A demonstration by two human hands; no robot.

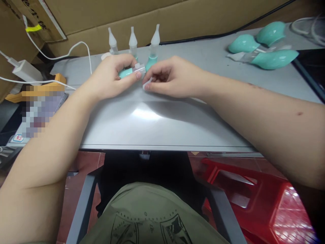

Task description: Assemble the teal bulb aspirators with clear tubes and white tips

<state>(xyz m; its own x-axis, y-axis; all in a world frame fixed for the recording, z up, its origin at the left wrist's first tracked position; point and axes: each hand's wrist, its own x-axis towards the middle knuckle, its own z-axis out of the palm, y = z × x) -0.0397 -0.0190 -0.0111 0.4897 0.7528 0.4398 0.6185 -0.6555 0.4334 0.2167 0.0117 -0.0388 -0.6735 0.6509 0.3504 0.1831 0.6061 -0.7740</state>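
Observation:
My left hand [111,74] is closed around a teal nasal aspirator [126,72]; its clear plastic end points right, under my thumb. Close by on the right, my right hand [169,77] pinches a small translucent white tip [147,83] between thumb and fingers. The tip and the clear end are apart. Behind my hands stand three upright aspirators with white tips: a left one [112,40], a middle one [132,40] and a right one [154,42]. My hands hide parts of their lower ends. A white rounded object [105,56] shows behind my left hand.
Three more teal aspirators [275,60] lie at the back right, beside a dark flat panel [312,64]. Cardboard [177,20] walls the desk's rear, with a black cable [203,36] along it. A white charger [26,71] and yellow stand [38,91] are left. A red stool [254,196] stands below.

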